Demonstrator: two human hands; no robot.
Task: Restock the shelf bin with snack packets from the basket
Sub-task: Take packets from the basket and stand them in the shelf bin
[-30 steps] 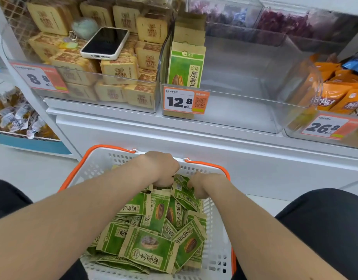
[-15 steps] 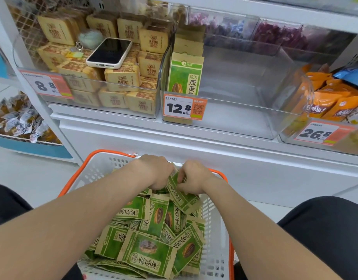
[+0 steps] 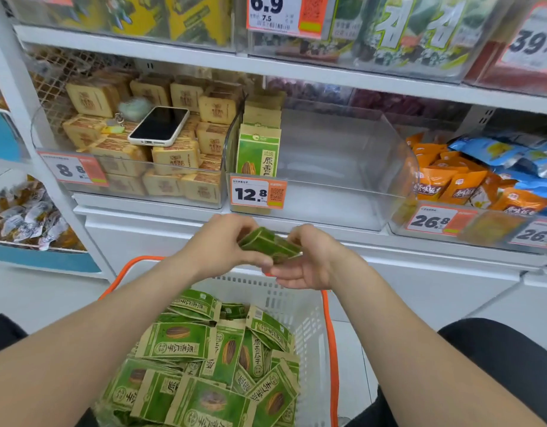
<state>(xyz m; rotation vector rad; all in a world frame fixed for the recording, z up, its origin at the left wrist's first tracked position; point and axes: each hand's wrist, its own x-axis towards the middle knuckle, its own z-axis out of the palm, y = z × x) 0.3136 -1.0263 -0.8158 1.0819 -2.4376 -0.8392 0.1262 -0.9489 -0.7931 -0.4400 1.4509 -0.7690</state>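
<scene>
Both hands are meeting above the far rim of the white basket [image 3: 300,303], just below the front edge of the shelf. The left hand [image 3: 222,245] is gripping one end of a small bundle of green snack packets [image 3: 269,243], thumb underneath and fingers curled over the top. The right hand [image 3: 309,260] is cupping the other end from below, its fingers curled round the bundle. The bundle is blurred, so it is perhaps three or four packets; I cannot count them.

The bundle is hanging between the hands, in front of the 12.8 price tag [image 3: 258,194] and outside the clear shelf bin [image 3: 343,167]. A few matching packets [image 3: 258,152] are standing upright at the bin's left wall. More loose packets [image 3: 204,365] are lying heaped in the basket under the forearms. A phone [image 3: 159,126] is resting on tan boxes [image 3: 173,155] in the neighbouring bin on the left.
</scene>
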